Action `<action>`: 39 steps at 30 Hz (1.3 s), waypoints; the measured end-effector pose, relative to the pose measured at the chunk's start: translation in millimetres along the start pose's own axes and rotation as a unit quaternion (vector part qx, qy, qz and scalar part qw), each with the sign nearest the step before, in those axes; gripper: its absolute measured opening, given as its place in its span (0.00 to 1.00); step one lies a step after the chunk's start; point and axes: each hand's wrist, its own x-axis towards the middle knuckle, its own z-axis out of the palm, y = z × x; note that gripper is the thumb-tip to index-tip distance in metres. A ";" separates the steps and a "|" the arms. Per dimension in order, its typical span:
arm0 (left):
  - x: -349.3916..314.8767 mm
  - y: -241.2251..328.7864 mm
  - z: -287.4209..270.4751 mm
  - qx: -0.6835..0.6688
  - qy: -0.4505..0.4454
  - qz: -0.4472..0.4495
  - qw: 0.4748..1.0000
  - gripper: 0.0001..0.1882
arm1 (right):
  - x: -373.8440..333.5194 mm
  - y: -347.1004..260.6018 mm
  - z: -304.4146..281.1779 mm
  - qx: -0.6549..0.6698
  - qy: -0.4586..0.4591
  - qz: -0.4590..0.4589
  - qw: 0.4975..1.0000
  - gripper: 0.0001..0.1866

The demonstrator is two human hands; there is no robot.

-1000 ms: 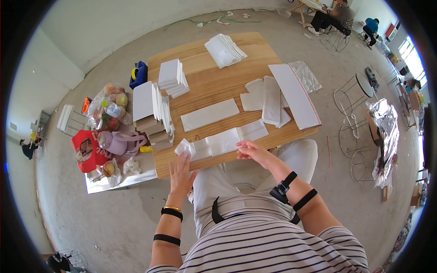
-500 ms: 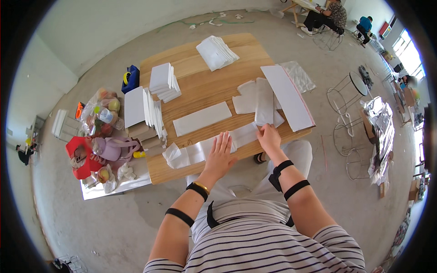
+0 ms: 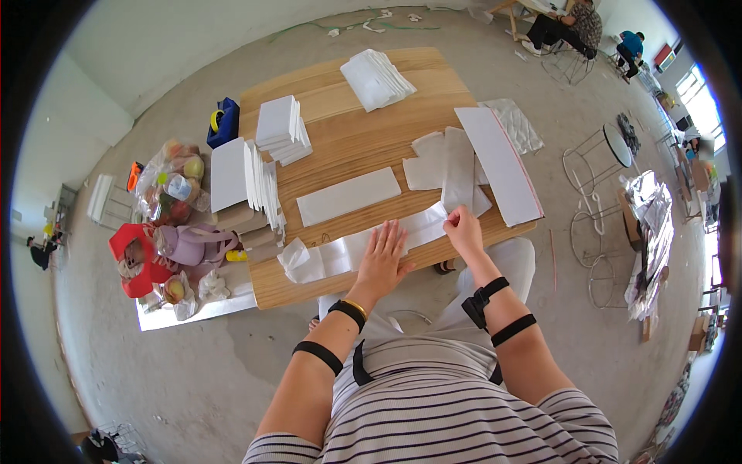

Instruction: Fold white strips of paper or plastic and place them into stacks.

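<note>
Along the near edge of the wooden table [image 3: 348, 147] lies a long, shiny white strip [image 3: 425, 226], crumpled at its left end. My left hand [image 3: 381, 259] rests flat on its middle with fingers stretched out. At the strip's right end, my right hand [image 3: 466, 233] is closed, thumb and fingers pinched together on the end. Just beyond the strip is a flat white rectangular piece [image 3: 349, 196]. Several white folded pieces [image 3: 423, 172] overlap past my right hand, beside a long white board [image 3: 501, 166] with a pinkish edge.
White stacks [image 3: 280, 127] and a standing row of white pieces [image 3: 229, 174] occupy the left side. A white pile [image 3: 376, 80] is at the far edge. A blue tape dispenser [image 3: 224, 122], bagged fruit [image 3: 179, 185] and a lilac bag [image 3: 189, 243] are left of the table. Wire stools [image 3: 599, 155] stand right.
My right fingers have curled tighter at the strip's right end, which now shows more straightened. My left hand stays flat on the strip. The whole view has shifted slightly.
</note>
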 end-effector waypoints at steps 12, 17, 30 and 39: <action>-64.9 -44.4 -15.7 0.019 0.012 -0.117 0.993 0.44 | -40.7 -115.3 16.9 0.068 -0.073 -0.251 0.963 0.12; -66.9 -45.8 -6.6 0.029 0.014 -0.129 0.991 0.47 | -58.7 -129.7 56.7 0.022 -0.135 -0.283 0.949 0.11; -88.5 -50.8 -14.2 -0.019 0.062 -0.168 0.984 0.52 | -65.4 -122.9 104.1 -0.032 -0.156 -0.307 0.938 0.12; -84.1 -47.5 -32.0 -0.006 0.054 -0.164 0.985 0.52 | -57.6 -126.9 73.6 0.028 -0.195 -0.227 0.954 0.12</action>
